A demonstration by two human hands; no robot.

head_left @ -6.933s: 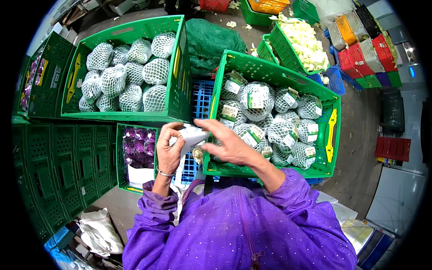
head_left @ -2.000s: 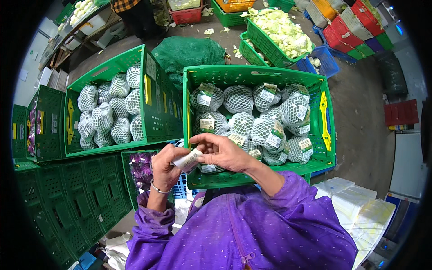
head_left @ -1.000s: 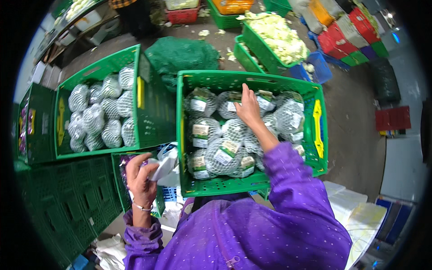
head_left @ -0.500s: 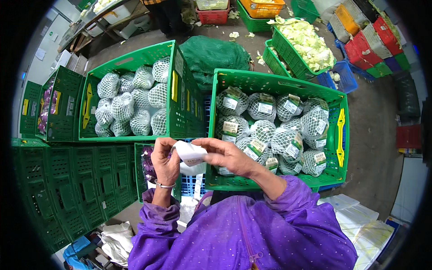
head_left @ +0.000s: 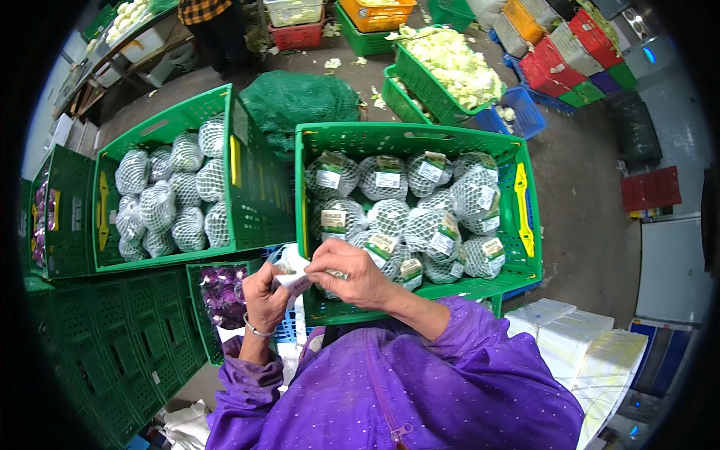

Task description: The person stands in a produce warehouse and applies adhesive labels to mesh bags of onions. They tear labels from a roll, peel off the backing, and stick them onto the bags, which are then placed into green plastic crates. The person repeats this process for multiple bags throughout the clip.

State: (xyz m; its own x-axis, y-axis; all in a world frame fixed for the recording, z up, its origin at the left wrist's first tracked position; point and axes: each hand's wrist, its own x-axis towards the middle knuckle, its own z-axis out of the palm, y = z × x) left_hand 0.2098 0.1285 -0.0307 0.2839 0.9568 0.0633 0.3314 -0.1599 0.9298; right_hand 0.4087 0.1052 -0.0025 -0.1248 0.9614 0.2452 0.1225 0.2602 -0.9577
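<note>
My left hand [head_left: 264,301] grips a roll of white labels [head_left: 293,282], a bracelet round its wrist. My right hand [head_left: 352,274] is closed in a pinch at the roll's edge, its fingertips on a label. Both hands are over the near left corner of a green crate [head_left: 420,135]. Inside that crate lie round vegetables in white foam nets [head_left: 388,217], most with a green-and-white label stuck on. A second green crate [head_left: 259,187] on the left holds similar netted vegetables [head_left: 157,206], on which I see no labels.
Wrapped purple vegetables [head_left: 223,294] lie in a crate by my left hand. Stacked green crates [head_left: 112,337] stand at the lower left. A green net sack [head_left: 300,109], leafy trimmings [head_left: 450,67] in a crate and another person [head_left: 210,30] are farther off. White foam boxes [head_left: 574,337] are at right.
The view has shifted right, so the crates appear farther left. My hands have come lower with the label roll, which is tilted more. My right fingers have closed tighter at its edge.
</note>
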